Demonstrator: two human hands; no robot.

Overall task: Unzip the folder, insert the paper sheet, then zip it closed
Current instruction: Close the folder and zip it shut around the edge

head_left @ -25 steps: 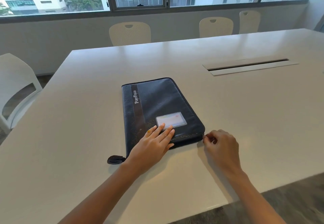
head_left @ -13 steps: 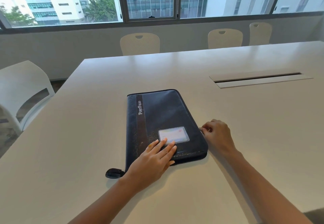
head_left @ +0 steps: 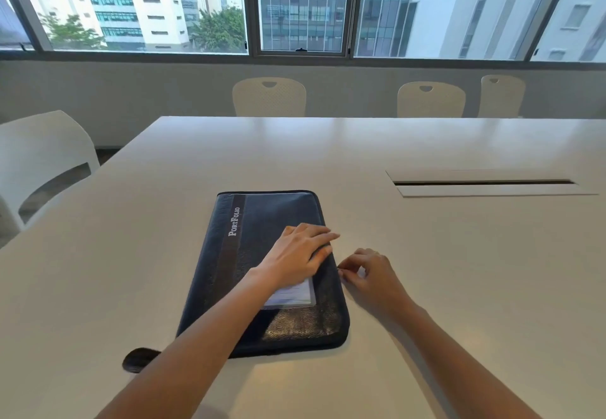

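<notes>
The portfolio folder [head_left: 262, 274] lay shut, no paper visible. Left hand [head_left: 300, 254] pressed flat on it; right hand [head_left: 370, 274] pinched the zipper pull [head_left: 341, 269] at its right edge, so unzipping seemed under way.

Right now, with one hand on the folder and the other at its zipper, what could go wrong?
The left hand presses only the folder's right edge, so the folder may swivel on the smooth table. The right hand pinches a tiny zipper pull and may slip off.
</notes>
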